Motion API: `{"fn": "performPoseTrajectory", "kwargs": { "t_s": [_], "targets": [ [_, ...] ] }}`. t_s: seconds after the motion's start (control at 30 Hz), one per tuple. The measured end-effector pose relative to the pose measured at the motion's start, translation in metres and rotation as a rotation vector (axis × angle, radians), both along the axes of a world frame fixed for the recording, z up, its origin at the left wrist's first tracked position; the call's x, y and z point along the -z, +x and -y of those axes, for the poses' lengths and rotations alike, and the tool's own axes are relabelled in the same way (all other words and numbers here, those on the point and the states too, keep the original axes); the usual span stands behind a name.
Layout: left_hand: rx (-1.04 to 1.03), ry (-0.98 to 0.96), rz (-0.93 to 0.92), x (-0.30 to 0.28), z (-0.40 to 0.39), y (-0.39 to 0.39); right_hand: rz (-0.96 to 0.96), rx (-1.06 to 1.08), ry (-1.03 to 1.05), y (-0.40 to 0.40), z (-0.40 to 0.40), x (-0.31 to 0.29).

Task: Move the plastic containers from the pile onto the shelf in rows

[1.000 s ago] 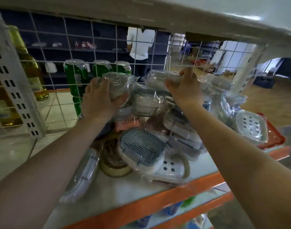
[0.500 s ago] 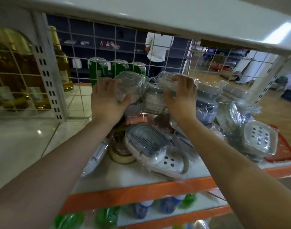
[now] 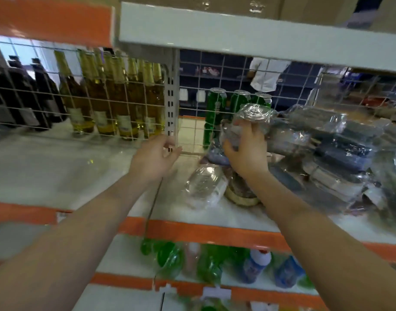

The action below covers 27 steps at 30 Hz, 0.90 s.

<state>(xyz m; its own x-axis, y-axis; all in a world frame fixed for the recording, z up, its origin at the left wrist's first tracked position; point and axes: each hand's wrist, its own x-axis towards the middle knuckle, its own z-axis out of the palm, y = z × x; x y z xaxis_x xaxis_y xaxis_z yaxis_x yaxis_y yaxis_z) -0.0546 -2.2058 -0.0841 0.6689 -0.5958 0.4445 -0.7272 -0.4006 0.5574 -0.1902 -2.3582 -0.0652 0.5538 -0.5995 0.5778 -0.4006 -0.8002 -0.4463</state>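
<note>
**Left hand off the pile**

Since a moment ago my left hand let go and hangs loosely curled, grasping nothing, mid-frame. My right hand grips a wrapped container just above the pile on the shelf, centre-right. Bottles stand upper left.

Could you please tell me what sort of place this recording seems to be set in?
Most likely a shop or supermarket aisle. Orange-edged metal shelving with wire-grid backs holds rows of glass bottles, green cans and, one level down, plastic drink bottles. A pile of wrapped plastic containers waits beside them.
</note>
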Motion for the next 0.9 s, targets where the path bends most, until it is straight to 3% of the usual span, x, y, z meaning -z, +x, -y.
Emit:
{"fn": "performPoseTrajectory", "kwargs": {
  "t_s": [0.27, 0.63, 0.9],
  "targets": [
    [0.045, 0.287, -0.134, 0.001, -0.142, 0.048, -0.064, -0.149, 0.119, 0.054, -0.126, 0.02],
    [-0.15, 0.364, -0.222, 0.009, -0.289, 0.093, -0.26, -0.362, 0.197, 0.15, -0.26, 0.045],
    [-0.312, 0.351, -0.265, 0.019, -0.357, 0.149, -0.405, -0.494, 0.181, 0.233, -0.312, 0.052]
  ]
}}
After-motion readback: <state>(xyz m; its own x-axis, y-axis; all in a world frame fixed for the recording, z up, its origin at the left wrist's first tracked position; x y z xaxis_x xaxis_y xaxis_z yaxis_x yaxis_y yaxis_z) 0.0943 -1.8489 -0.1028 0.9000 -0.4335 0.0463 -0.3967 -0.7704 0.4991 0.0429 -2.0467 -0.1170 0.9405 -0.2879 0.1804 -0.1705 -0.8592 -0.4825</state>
